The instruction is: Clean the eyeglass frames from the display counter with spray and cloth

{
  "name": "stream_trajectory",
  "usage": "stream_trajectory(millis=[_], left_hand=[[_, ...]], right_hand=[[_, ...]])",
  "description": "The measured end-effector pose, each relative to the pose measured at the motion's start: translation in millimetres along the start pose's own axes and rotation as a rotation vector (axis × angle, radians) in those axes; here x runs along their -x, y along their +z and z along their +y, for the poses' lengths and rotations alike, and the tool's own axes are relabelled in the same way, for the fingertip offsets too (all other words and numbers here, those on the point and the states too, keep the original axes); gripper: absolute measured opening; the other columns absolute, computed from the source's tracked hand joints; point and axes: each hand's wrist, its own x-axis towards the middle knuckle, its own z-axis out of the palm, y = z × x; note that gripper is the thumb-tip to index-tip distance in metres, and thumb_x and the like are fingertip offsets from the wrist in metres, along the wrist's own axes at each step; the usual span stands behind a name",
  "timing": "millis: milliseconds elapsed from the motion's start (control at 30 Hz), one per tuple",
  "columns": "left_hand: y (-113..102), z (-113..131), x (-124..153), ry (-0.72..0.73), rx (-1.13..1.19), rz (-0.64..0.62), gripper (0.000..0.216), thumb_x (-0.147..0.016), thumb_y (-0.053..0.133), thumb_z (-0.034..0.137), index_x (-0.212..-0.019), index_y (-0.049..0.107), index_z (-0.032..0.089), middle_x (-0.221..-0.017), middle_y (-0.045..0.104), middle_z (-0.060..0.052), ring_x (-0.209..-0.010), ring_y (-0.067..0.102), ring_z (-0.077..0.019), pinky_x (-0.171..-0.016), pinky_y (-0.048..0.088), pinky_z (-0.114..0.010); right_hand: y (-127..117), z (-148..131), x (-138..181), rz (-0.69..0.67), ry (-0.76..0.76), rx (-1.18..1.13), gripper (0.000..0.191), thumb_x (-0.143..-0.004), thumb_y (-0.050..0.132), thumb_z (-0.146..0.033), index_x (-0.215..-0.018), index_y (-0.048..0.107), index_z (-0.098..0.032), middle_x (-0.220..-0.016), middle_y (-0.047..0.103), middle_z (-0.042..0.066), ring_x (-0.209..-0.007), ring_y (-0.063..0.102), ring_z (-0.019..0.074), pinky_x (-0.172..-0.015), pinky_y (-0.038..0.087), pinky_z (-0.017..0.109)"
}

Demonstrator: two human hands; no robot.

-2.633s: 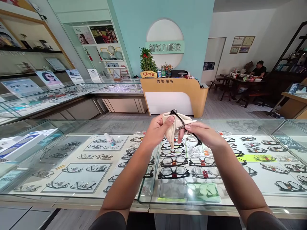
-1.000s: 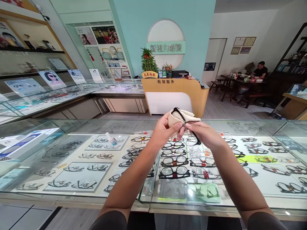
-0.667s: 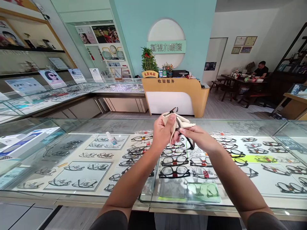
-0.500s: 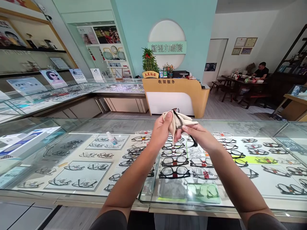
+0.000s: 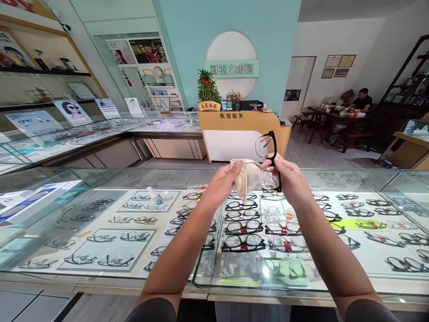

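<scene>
Black-framed glasses [image 5: 270,158], wrapped in the cloth [image 5: 246,176] 0.5 s ago, now stand upright and clear of it above the glass counter's [image 5: 100,174] far edge, right hand [image 5: 291,181] fingers pinching the frame, left hand [image 5: 223,183] gripping the cloth just beside.

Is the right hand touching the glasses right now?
Touching. The head view shows the right hand pinching the glasses at mid-frame, lenses stacked upright; the left hand holds the cloth beside them.
</scene>
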Motion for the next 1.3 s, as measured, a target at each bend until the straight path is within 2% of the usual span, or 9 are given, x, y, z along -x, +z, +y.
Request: stream_trajectory(millis=[167, 267, 400, 533, 667, 800, 900, 1133, 1300], left_hand=[[11, 6, 10, 0.014, -0.155, -0.243, 0.077, -0.104, 0.047, 0.076, -0.056, 0.067, 0.019, -0.055, 0.069, -0.009, -0.062, 0.068, -0.0189, -0.075, 0.053, -0.031], [20, 8, 11, 0.018, -0.142, -0.260, 0.077, -0.101, 0.049, 0.079, -0.053, 0.065, 0.020, -0.055, 0.067, -0.008, -0.064, 0.067, -0.0198, -0.081, 0.054, -0.034], [25, 5, 12, -0.019, -0.069, -0.266, 0.075, -0.099, 0.052, 0.080, -0.055, 0.062, 0.021, -0.052, 0.063, -0.007, -0.061, 0.063, -0.0202, -0.075, 0.052, -0.035], [25, 2, 12, -0.040, -0.029, -0.182, 0.058, -0.096, 0.065, 0.075, -0.083, 0.072, 0.019, -0.057, 0.062, -0.002, -0.067, 0.061, -0.0178, -0.072, 0.046, -0.029], [26, 0, 12, -0.049, -0.075, -0.154, 0.053, -0.089, 0.078, 0.069, -0.096, 0.070, 0.017, -0.071, 0.062, 0.000, -0.064, 0.052, -0.0131, -0.062, 0.037, -0.026], [35, -2, 12, -0.023, -0.084, -0.075, 0.055, -0.084, 0.084, 0.067, -0.092, 0.064, 0.017, -0.065, 0.050, 0.005, -0.056, 0.040, -0.0090, -0.055, 0.031, -0.024], [44, -5, 13, 0.022, -0.038, 0.013, 0.057, -0.081, 0.087, 0.068, -0.094, 0.063, 0.017, -0.065, 0.053, 0.005, -0.057, 0.044, -0.0090, -0.056, 0.035, -0.023], [54, -12, 15, 0.113, -0.029, 0.214, 0.061, -0.086, 0.076, 0.076, -0.097, 0.069, 0.017, -0.068, 0.064, 0.001, -0.059, 0.052, -0.0125, -0.058, 0.043, -0.025], [48, -9, 13, 0.132, -0.078, 0.169, 0.062, -0.091, 0.067, 0.080, -0.089, 0.068, 0.018, -0.067, 0.062, 0.001, -0.065, 0.055, -0.0140, -0.064, 0.047, -0.026]], right_hand=[[7, 8, 0, -0.026, 0.086, -0.088, 0.042, -0.101, 0.065, -0.063, -0.098, 0.080, -0.024, -0.093, 0.054, 0.002, -0.077, 0.048, 0.0170, -0.071, 0.044, 0.030], [10, 12, 0, -0.051, 0.091, -0.095, 0.043, -0.101, 0.064, -0.065, -0.100, 0.078, -0.025, -0.099, 0.060, 0.004, -0.085, 0.056, 0.0191, -0.077, 0.049, 0.031], [12, 14, 0, -0.103, 0.091, -0.096, 0.045, -0.101, 0.063, -0.067, -0.103, 0.079, -0.025, -0.101, 0.068, 0.005, -0.097, 0.063, 0.0220, -0.090, 0.054, 0.033], [13, 14, 1, -0.144, 0.118, -0.182, 0.045, -0.101, 0.065, -0.066, -0.106, 0.079, -0.023, -0.097, 0.074, 0.005, -0.090, 0.066, 0.0210, -0.086, 0.055, 0.033], [17, 15, 3, -0.085, 0.158, -0.224, 0.045, -0.099, 0.069, -0.065, -0.105, 0.080, -0.023, -0.095, 0.073, 0.004, -0.080, 0.063, 0.0184, -0.076, 0.052, 0.030], [22, 20, 4, -0.035, 0.089, -0.182, 0.042, -0.099, 0.069, -0.065, -0.106, 0.080, -0.025, -0.104, 0.070, 0.004, -0.093, 0.064, 0.0203, -0.087, 0.053, 0.032], [23, 21, 4, -0.039, 0.069, -0.136, 0.045, -0.099, 0.067, -0.067, -0.110, 0.080, -0.026, -0.108, 0.068, 0.005, -0.097, 0.063, 0.0214, -0.088, 0.053, 0.033], [21, 14, 8, -0.110, 0.157, -0.092, 0.057, -0.100, 0.063, -0.071, -0.126, 0.080, -0.023, -0.074, 0.053, -0.001, -0.061, 0.044, 0.0144, -0.056, 0.038, 0.029], [15, 7, 5, -0.112, 0.100, -0.021, 0.049, -0.102, 0.065, -0.066, -0.120, 0.082, -0.024, -0.095, 0.069, 0.004, -0.084, 0.061, 0.0185, -0.075, 0.051, 0.031]])
